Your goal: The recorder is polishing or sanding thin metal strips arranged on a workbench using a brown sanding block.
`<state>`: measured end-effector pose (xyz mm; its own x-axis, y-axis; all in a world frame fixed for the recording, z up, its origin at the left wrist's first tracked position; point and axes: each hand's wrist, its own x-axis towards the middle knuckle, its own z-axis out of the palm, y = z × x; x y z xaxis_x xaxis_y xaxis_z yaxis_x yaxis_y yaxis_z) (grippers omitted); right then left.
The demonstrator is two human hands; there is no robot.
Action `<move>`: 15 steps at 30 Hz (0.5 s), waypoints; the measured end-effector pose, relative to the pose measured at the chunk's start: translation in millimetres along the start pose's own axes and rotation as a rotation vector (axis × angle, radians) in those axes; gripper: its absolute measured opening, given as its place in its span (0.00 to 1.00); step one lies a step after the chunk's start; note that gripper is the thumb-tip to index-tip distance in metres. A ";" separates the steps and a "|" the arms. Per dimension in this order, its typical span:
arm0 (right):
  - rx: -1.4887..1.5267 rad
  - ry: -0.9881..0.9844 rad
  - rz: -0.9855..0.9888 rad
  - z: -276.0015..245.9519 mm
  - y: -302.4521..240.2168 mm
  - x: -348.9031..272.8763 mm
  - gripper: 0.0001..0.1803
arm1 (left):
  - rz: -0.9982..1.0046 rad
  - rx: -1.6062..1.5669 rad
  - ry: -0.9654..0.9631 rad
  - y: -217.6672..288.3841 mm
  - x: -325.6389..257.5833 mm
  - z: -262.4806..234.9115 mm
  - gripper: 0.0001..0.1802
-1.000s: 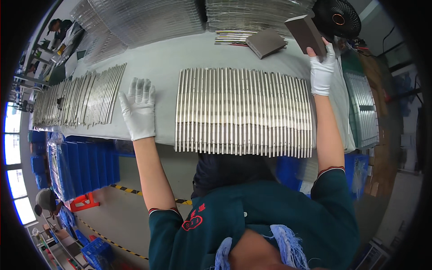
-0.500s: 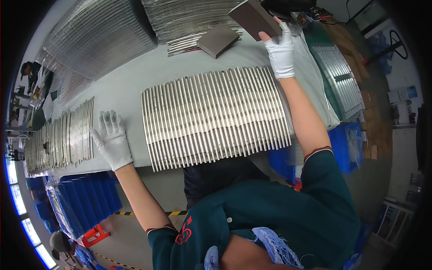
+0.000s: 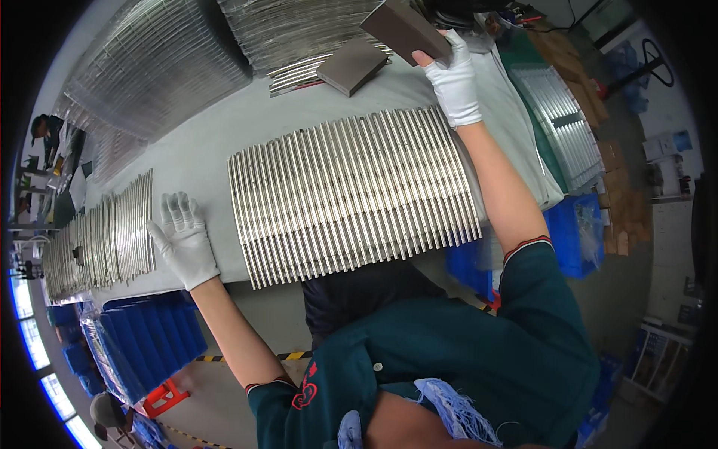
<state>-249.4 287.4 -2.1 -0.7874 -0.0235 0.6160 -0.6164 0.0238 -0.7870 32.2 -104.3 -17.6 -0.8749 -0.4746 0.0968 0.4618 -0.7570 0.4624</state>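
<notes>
My landmark is the big row of shiny metal rods (image 3: 351,198) in the middle of the bench (image 3: 217,135). Left of it, my left hand (image 3: 182,239) lies flat and wide open on the bench, holding nothing. Further left sits a smaller row of rods (image 3: 105,232). Up past the big row's right end, my right hand (image 3: 454,82) is closed around a dark flat block (image 3: 406,31). I think it is stiff and light, best held by its edges. Its top is cut off, and my fingers hide behind it.
</notes>
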 end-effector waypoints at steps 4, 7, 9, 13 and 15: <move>0.049 -0.016 0.064 -3.7 6.7 1.7 0.27 | -0.005 -0.004 -0.011 1.3 1.0 2.2 0.30; 0.022 0.000 0.015 -6.5 13.7 2.6 0.27 | -0.007 -0.005 -0.020 0.7 2.1 1.9 0.30; 0.042 0.001 0.026 -3.4 6.8 2.1 0.27 | -0.009 -0.010 -0.022 1.4 1.5 0.8 0.30; 0.095 -0.006 0.067 1.3 -7.9 -0.4 0.27 | -0.008 -0.027 -0.017 2.4 0.1 -0.8 0.31; 0.102 -0.005 0.062 0.3 -6.7 0.0 0.27 | -0.003 -0.026 -0.015 2.5 -0.5 0.9 0.31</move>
<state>-245.3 287.0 3.2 -0.8241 -0.0305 0.5656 -0.5623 -0.0763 -0.8234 33.6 -105.5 -15.7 -0.8784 -0.4655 0.1082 0.4622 -0.7701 0.4397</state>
